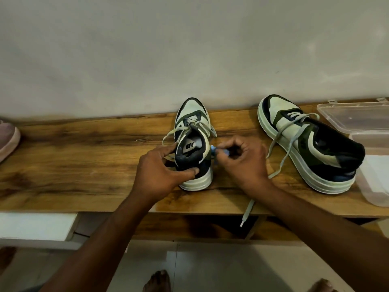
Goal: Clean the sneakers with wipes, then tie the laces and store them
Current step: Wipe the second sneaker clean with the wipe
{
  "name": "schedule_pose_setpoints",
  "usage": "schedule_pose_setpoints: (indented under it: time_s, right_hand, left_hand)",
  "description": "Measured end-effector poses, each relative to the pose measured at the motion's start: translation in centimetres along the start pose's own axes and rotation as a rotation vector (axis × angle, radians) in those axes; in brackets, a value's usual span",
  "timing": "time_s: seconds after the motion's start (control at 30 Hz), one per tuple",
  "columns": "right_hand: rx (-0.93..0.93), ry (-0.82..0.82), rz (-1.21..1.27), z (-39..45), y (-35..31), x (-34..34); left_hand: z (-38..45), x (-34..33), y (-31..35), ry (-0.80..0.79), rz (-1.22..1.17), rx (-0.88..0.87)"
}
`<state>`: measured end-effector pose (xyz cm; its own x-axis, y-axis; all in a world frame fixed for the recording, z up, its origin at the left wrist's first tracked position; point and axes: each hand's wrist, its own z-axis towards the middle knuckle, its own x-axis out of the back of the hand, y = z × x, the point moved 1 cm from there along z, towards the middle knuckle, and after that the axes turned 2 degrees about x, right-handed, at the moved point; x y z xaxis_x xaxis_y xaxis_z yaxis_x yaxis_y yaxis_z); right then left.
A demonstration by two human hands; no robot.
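- Wooden shelf (84,165) along a pale wall, seen from the head camera, carrying both sneakers
- Left sneaker (194,144) upright near the middle, heel toward the camera, toe to the wall, laces (181,129) loose and spilling over both sides
- Left hand (162,169) gripping that sneaker's heel: thumb across the dark back, fingers curled at the collar on the far-left side
- Right hand (242,163) just beside the same shoe, fingers curled and pinching a small blue-white wipe (219,151) against its right side
- Right sneaker (309,142) well apart to the right, lying at an angle, untied, one lace (249,211) trailing off the front edge of the shelf
- Clear plastic box (357,119) open at the far right, touching or just beside the right sneaker's heel
- Pink shoe (7,140) partly visible at the left edge
- Bare feet (157,281) on the floor tiles below
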<state>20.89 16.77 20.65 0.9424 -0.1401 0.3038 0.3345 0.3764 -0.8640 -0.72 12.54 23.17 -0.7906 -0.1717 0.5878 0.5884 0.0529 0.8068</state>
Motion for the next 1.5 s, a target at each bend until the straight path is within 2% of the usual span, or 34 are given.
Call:
schedule_pose_setpoints:
  time_s: [0.17,0.33,0.4,0.47,0.57,0.7,0.77,0.9,1.07,1.2,1.37,1.5]
  right_hand:
    - [0.296,-0.059,-0.045,-2.1,-1.0,-0.8]
    - [0.385,-0.204,-0.044,-2.2,-0.9,-0.3]
    - [0.341,-0.24,-0.044,-1.5,-0.4,0.1]
    - [0.198,-0.21,-0.037,-0.5,0.4,0.7]
    - [0.052,-0.204,-0.06,0.0,1.2,0.8]
    - [0.016,-0.23,-0.083,0.1,1.1,0.4]
    - [0.007,-0.234,-0.076,0.2,1.0,0.5]
    - [0.041,-0.167,-0.045,0.5,0.7,0.6]
    - [0.107,-0.132,-0.004,-0.3,-0.5,-0.2]
    - [0.248,-0.154,0.007,-2.4,-1.8,-0.7]
    - [0.485,-0.284,-0.071,-4.4,-3.1,-1.3]
    - [0.608,-0.209,-0.132,-4.0,-3.6,-1.2]
  left_hand:
    - [0.3,0.5,-0.1,-0.072,-0.064,0.039]
    - [0.6,1.2,-0.6,-0.119,-0.105,0.06]
    - [0.7,1.5,-0.6,-0.134,-0.123,0.064]
    - [0.6,1.5,-0.5,-0.135,-0.118,0.074]
    - [-0.7,0.1,0.2,-0.06,-0.07,0.067]
    - [-1.1,-1.2,0.3,0.073,0.006,0.073]
    - [-0.7,-1.0,0.2,0.065,-0.042,0.103]
    - [-0.3,-0.1,0.8,-0.004,-0.34,0.18]
    - [-0.4,0.2,1.2,-0.069,-0.427,0.211]
    - [-0.1,0.4,0.6,-0.04,-0.48,0.287]
    - [0.4,0.3,-0.1,0.016,-0.559,0.36]
    - [0.2,0.4,-0.1,-0.002,-0.574,0.394]
